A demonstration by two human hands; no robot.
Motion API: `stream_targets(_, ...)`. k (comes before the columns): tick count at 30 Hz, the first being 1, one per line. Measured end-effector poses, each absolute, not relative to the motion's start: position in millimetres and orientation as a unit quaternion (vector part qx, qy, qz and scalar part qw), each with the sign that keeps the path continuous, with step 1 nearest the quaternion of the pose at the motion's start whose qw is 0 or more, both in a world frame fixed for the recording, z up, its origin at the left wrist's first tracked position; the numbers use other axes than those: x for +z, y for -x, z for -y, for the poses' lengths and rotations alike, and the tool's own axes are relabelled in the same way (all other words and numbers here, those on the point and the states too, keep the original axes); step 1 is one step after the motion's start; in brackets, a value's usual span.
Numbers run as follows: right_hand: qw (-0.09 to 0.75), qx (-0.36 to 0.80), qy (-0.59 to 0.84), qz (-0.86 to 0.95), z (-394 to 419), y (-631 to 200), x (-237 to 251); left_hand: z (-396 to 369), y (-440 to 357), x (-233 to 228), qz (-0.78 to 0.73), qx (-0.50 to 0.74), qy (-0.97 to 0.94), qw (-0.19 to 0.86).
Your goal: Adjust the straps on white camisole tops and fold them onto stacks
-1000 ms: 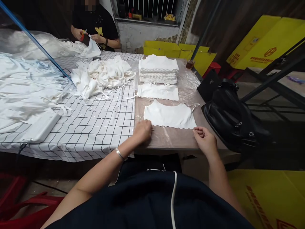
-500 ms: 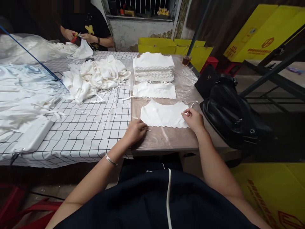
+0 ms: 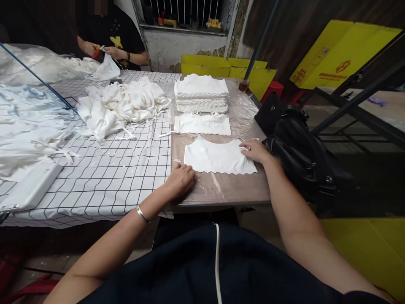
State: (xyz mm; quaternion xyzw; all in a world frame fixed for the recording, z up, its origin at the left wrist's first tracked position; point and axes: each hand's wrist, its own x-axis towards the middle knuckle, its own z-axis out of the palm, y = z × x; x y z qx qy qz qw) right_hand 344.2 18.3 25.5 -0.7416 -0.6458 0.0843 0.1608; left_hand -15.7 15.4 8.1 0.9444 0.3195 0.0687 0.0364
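Observation:
A white camisole (image 3: 218, 157) with a wavy hem lies flat on the plastic-covered tabletop in front of me. My left hand (image 3: 181, 180) rests at its lower left corner, fingers curled under; what they hold, if anything, is hidden. At the upper right, by a thin strap, my right hand (image 3: 255, 150) touches the fabric with thumb and forefinger apart. Just beyond lies a folded white camisole (image 3: 202, 124), one strap trailing left. Behind that stands a neat stack of white camisoles (image 3: 201, 93).
On the checked cloth (image 3: 139, 169) to the left lie a heap of crumpled white garments (image 3: 122, 103) and a white box-like device (image 3: 31, 185). A black bag (image 3: 295, 156) sits at the right edge. Across the table, a person (image 3: 115, 46) holds red-handled scissors (image 3: 97, 51) and white fabric.
My right hand has moved up along the camisole's right side, from the edge to the strap corner. My left hand stays near the lower left corner. The view has shifted slightly.

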Motion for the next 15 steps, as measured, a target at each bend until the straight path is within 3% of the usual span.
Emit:
stream_targets(3,0.107,0.130,0.733,0.659,-27.8,-355.3,25.3,-47.6,65.9,32.8,-0.547,0.069,-0.833,0.043)
stream_targets(6,0.079,0.164,0.731,0.657,-31.3,-363.5,23.5,-71.8,110.2,57.9,-0.736,0.169,-0.655,-0.025)
stream_targets(8,0.071,0.190,0.733,0.649,-32.2,-365.4,22.3,-69.4,109.1,60.8,-0.676,0.266,-0.686,0.042)
stream_targets(9,0.072,0.197,0.736,0.644,-32.6,-365.4,21.7,-62.7,98.5,56.9,-0.599,0.286,-0.737,0.128)
stream_targets(12,0.086,0.180,0.751,0.629,-34.0,-364.2,20.3,-33.3,48.2,32.1,-0.387,0.205,-0.855,0.276)
stream_targets(15,0.075,0.161,0.754,0.632,-36.0,-364.7,21.4,-12.0,10.3,10.6,-0.257,0.145,-0.921,0.256)
